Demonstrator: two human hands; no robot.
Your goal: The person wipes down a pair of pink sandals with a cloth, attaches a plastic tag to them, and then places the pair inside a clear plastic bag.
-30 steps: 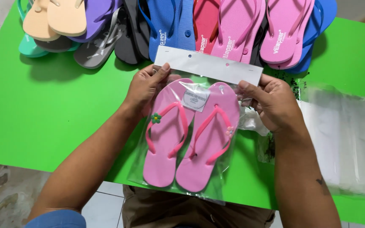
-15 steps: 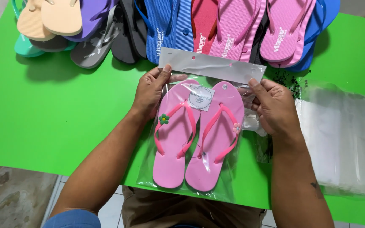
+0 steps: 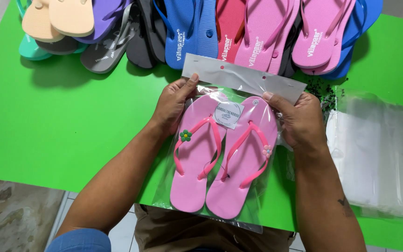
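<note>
Two pink flip-flops [image 3: 225, 158] in a clear glossy bag [image 3: 211, 205] lie lengthwise, toes toward the far table edge, heels overhanging the near edge of the green table [image 3: 61, 121]. Left hand [image 3: 173, 105] and right hand [image 3: 299, 121] grip the bag's top corners below its white header flap [image 3: 243, 77]. Loose sandals [image 3: 201, 28] line the far edge; empty bags [image 3: 378, 154] are stacked at right.

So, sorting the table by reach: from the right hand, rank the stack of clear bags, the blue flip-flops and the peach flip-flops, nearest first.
From the right hand:
1. Stack of clear bags, just to its right.
2. Blue flip-flops, up and left.
3. Peach flip-flops, far top-left corner.
</note>
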